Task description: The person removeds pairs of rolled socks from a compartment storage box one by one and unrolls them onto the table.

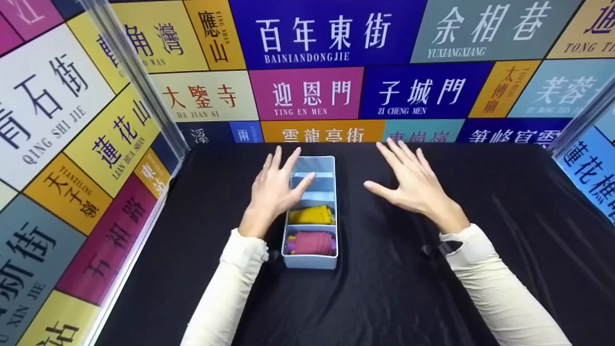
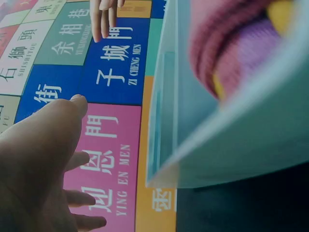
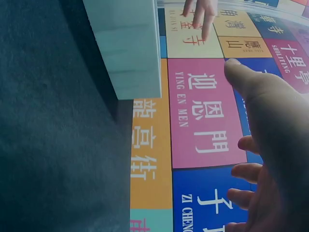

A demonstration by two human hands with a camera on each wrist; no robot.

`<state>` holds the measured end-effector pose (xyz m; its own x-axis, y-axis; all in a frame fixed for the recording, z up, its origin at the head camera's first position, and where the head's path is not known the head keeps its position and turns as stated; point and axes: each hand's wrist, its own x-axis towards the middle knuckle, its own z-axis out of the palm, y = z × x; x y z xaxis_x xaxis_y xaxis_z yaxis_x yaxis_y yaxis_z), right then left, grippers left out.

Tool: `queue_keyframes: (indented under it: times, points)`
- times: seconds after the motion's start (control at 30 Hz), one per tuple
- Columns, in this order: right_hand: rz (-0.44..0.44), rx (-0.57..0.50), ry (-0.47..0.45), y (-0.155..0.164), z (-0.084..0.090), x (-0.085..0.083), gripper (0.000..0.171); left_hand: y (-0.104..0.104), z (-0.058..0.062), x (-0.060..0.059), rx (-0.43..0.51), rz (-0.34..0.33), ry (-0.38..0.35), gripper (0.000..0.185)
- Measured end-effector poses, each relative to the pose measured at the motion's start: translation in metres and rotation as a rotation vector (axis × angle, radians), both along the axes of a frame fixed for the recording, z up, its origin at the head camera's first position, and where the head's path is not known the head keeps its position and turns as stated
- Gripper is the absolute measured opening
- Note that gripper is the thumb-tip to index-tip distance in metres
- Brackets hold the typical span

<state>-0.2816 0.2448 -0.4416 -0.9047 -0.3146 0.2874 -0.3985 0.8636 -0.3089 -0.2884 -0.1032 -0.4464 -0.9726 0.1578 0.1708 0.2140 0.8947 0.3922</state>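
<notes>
A wall of coloured street-name panels point(image 1: 307, 72) is seen behind and to both sides of the work area, and a black cloth point(image 1: 432, 288) is spread over the table in front of it. On the cloth, left of centre in the head view, a long pale blue organiser box point(image 1: 311, 262) is set lengthwise away from the person, divided into compartments. The two far compartments are seen bare of contents, while a folded yellow cloth point(image 1: 311, 216) is lodged in the third and a rolled pink cloth point(image 1: 313, 242) in the nearest one, with a bit of purple and yellow showing at its left edge. In the left wrist view the box wall point(image 2: 241, 154) is seen close up, with the pink and purple fabric above its rim. The left hand point(image 1: 275, 192) is held with fingers spread and straight at the box's left side, its fingers reaching over the far compartments; whether the rim is touched cannot be told. The right hand point(image 1: 412, 185) is held flat and wide open above the cloth, well to the right of the box, with nothing gripped. Cream sleeves point(image 1: 499, 293) are worn on both arms.
</notes>
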Motion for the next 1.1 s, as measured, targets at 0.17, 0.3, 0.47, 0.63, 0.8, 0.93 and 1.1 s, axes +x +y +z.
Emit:
queue_keyframes:
  times: [0.17,0.3,0.47,0.63,0.8,0.93,1.1]
  points:
    - [0.004,-0.011,0.025,-0.004,0.001,0.005,0.095,-0.004,-0.008,-0.002,0.053,-0.015,0.004,0.077]
    - [0.01,-0.025,0.042,-0.008,0.002,0.009,0.089,-0.006,-0.016,-0.004,0.078,-0.026,0.026,0.073]
    - [0.033,-0.048,0.062,-0.014,0.004,0.014,0.083,-0.008,-0.027,-0.008,0.111,-0.033,0.052,0.068]
    - [0.062,-0.067,0.077,-0.022,0.006,0.02,0.077,-0.012,-0.036,-0.014,0.166,-0.039,0.054,0.064]
    - [0.094,-0.079,0.091,-0.029,0.005,0.027,0.073,-0.015,-0.044,-0.018,0.232,-0.041,0.069,0.059]
    - [0.109,-0.097,0.1,-0.033,0.004,0.033,0.07,-0.015,-0.052,-0.018,0.245,-0.069,0.068,0.055]
    - [0.114,-0.129,0.089,-0.038,0.004,0.041,0.067,-0.014,-0.057,-0.02,0.259,-0.092,0.075,0.052]
